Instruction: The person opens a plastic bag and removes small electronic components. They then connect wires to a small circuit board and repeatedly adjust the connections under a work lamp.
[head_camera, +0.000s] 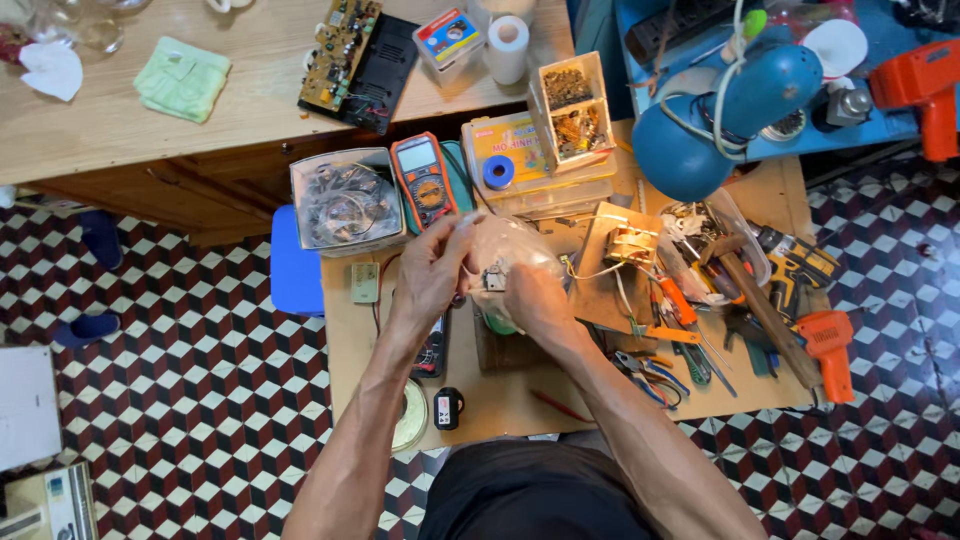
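The left hand (432, 268) pinches the upper edge of a clear plastic bag (510, 250) while the right hand (535, 300) closes around its lower side (a small grey part shows through), holding it steady above the cluttered wooden board (500, 400), just below the orange multimeter (425, 180) and the clear tub of coiled wire (345, 200).

A clear plastic bag (510, 250) sits between both hands at the middle of the low table (500, 400). Behind it lies an orange multimeter (428, 180) with a small grey screen, beside a clear tub (345, 200) of wire coils. A flat yellow package (510, 150) with a red-edged label lies to the right. Further back stands a small box (448, 38) — white, with a red, blue and yellow label.
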